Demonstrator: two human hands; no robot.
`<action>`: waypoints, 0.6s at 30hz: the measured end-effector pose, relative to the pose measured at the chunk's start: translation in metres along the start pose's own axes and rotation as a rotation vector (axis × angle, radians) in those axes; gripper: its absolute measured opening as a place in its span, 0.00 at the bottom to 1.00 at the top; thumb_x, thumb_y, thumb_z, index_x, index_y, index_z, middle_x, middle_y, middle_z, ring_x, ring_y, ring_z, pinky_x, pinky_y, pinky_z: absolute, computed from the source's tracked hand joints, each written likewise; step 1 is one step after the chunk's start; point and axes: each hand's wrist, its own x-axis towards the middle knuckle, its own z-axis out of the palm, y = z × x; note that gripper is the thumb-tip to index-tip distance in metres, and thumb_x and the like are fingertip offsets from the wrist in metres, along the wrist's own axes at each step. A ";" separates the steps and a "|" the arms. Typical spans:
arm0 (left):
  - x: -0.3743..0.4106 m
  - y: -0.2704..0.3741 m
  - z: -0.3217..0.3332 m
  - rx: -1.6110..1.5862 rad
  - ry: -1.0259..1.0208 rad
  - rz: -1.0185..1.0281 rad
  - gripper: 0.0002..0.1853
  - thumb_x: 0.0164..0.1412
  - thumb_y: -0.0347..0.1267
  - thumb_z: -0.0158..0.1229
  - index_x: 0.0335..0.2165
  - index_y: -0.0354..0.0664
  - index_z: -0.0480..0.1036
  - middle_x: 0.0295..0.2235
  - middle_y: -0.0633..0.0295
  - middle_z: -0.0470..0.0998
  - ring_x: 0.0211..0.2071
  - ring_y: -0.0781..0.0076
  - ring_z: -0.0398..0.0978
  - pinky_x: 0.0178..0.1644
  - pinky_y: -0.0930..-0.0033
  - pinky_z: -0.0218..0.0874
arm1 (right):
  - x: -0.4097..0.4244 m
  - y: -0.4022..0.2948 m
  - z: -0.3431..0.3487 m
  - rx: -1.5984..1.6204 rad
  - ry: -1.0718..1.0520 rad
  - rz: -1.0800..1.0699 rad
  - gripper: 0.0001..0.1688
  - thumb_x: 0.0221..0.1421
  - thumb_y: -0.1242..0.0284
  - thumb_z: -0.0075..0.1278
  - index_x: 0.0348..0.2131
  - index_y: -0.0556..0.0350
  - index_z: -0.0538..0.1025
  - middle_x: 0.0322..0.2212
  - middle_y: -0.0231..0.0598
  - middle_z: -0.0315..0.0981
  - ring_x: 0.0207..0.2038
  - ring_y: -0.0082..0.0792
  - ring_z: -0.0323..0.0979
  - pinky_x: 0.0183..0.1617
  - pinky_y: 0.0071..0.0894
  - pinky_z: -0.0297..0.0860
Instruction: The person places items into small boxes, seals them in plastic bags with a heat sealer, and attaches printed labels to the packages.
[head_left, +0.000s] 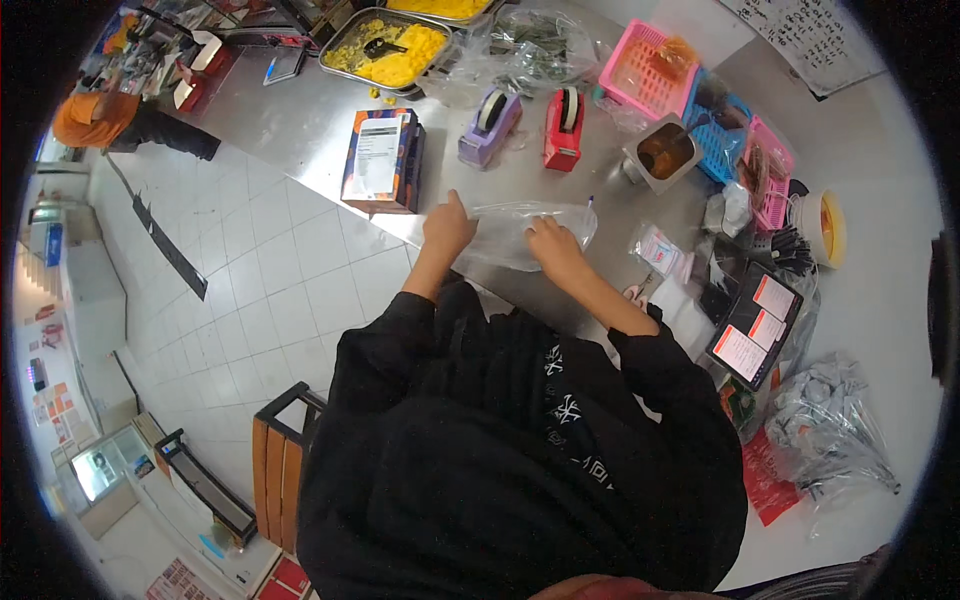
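A clear plastic bag (501, 238) lies flattened on the steel table in front of me. At the bag's left end is my left hand (448, 226), its thumb and fingers closed on the edge and the index finger pointing forward. The curled fingers of my right hand (556, 246) grip the film towards the bag's right end. Just beyond my left hand stands a box (381, 161) with a printed paper slip on top. A purple tape dispenser (490, 129) and a red tape dispenser (564, 131) sit past the bag. A pen (590, 201) shows at its far right edge.
Farther back is a steel tray of yellow food (401, 54). On the right are a metal container of sauce (663, 154), pink baskets (646, 71), scissors (637, 291) and a tablet (756, 326). A person in orange (97, 120) stands at the far left.
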 end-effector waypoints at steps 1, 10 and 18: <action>0.010 -0.002 -0.003 0.011 -0.018 0.013 0.15 0.50 0.25 0.51 0.38 0.36 0.60 0.35 0.46 0.68 0.30 0.44 0.74 0.31 0.56 0.68 | 0.003 0.006 0.031 -0.011 -0.048 0.090 0.08 0.39 0.79 0.50 0.26 0.59 0.76 0.29 0.48 0.74 0.34 0.44 0.74 0.35 0.39 0.71; 0.037 -0.007 -0.016 -0.196 0.149 0.928 0.20 0.44 0.27 0.54 0.40 0.41 0.63 0.39 0.53 0.64 0.43 0.52 0.66 0.41 0.56 0.64 | 0.061 -0.035 0.017 -0.181 -0.088 0.015 0.06 0.42 0.77 0.48 0.26 0.57 0.75 0.28 0.47 0.74 0.31 0.42 0.75 0.31 0.39 0.71; 0.029 -0.035 0.035 0.320 -0.092 0.853 0.33 0.48 0.28 0.54 0.54 0.45 0.54 0.51 0.50 0.60 0.53 0.51 0.60 0.50 0.54 0.59 | 0.061 -0.010 0.020 0.199 -0.225 0.395 0.14 0.37 0.78 0.53 0.30 0.63 0.72 0.35 0.54 0.70 0.42 0.50 0.69 0.42 0.45 0.67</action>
